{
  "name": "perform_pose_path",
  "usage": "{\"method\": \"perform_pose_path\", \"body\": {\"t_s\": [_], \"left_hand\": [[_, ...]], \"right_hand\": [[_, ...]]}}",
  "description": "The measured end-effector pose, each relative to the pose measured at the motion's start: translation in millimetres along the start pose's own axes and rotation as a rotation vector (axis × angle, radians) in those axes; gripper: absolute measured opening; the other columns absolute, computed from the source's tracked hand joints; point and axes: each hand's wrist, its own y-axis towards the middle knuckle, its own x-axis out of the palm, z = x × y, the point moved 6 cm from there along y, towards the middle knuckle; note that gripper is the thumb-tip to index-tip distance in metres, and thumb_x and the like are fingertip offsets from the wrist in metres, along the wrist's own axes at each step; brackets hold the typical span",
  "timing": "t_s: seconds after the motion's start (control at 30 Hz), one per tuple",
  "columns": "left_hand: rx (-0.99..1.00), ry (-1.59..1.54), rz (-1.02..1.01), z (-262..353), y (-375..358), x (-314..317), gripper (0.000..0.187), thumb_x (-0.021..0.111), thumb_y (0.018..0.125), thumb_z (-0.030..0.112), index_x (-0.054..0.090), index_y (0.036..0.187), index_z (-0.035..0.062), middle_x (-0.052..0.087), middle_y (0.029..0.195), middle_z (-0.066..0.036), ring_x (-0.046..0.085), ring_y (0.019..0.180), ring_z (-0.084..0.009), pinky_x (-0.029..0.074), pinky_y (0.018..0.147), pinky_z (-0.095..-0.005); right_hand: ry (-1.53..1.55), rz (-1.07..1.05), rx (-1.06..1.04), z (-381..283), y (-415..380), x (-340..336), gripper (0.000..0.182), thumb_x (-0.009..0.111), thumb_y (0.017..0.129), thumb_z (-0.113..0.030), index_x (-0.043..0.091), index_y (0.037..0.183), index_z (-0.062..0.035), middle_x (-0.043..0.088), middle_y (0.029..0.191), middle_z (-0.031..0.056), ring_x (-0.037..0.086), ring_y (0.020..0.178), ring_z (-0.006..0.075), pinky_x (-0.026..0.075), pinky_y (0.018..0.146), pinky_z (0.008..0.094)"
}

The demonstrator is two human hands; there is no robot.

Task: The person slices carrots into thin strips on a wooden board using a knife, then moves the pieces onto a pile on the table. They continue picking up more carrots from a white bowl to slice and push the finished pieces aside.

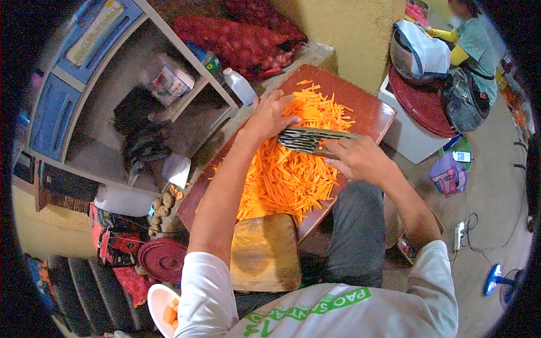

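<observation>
A large heap of orange shredded carrot strips [287, 186] covers much of the red-brown tabletop [372, 110]. My right hand [360, 160] is closed around the handle of a wide knife [310, 138], whose patterned blade lies across the heap, pointing left. Beside the blade's far left end, my left hand [272, 117] has its fingers apart over the strips, with the thumb close to the blade. Whether the left fingers touch any strips is hard to tell. A wooden board [265, 253] lies at the near edge of the heap, close to my body.
Behind the table are a white bottle [239, 86] and red net sacks [236, 42]. A shelf unit [79, 84] stands left. At lower left is a white bowl [155, 298] with carrot pieces. Another person [476, 48] is at the upper right, near a metal pot [403, 53].
</observation>
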Motion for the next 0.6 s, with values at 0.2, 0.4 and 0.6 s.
{"method": "perform_pose_path", "body": {"t_s": [0.2,0.4,0.6], "left_hand": [[-0.033,-0.157,0.188,2.7,-13.9,-27.0,0.047,0.078,0.098,0.035,0.071,0.136,0.0083,0.065,0.14,-0.018,0.061,0.131,-0.0375,0.04,0.11,-0.0577],[-0.082,-0.067,0.487,35.8,-70.3,-78.2,0.047,0.082,0.095,0.034,0.071,0.133,0.0078,0.068,0.127,-0.015,0.064,0.119,-0.0357,0.043,0.106,-0.0505],[-0.124,0.014,0.514,56.6,-116.5,-71.7,0.078,0.084,0.09,0.049,0.057,0.151,0.0101,0.06,0.138,-0.02,0.056,0.13,-0.0387,0.039,0.109,-0.0559]], "right_hand": [[0.089,-0.066,0.103,-2.3,-0.5,-2.4,0.044,0.068,0.103,-0.039,0.065,0.128,-0.0026,0.076,0.108,0.0183,0.075,0.101,0.0397,0.062,0.084,0.0505],[0.975,0.106,0.533,21.5,-6.3,39.5,0.033,0.065,0.109,-0.037,0.067,0.111,-0.0039,0.062,0.073,0.0041,0.06,0.06,0.0138,0.05,0.054,0.0316],[1.533,0.239,0.661,-27.6,8.6,41.5,0.039,0.064,0.11,-0.044,0.067,0.111,-0.0046,0.062,0.074,0.0003,0.051,0.048,0.0076,0.04,0.043,0.0234]]}}
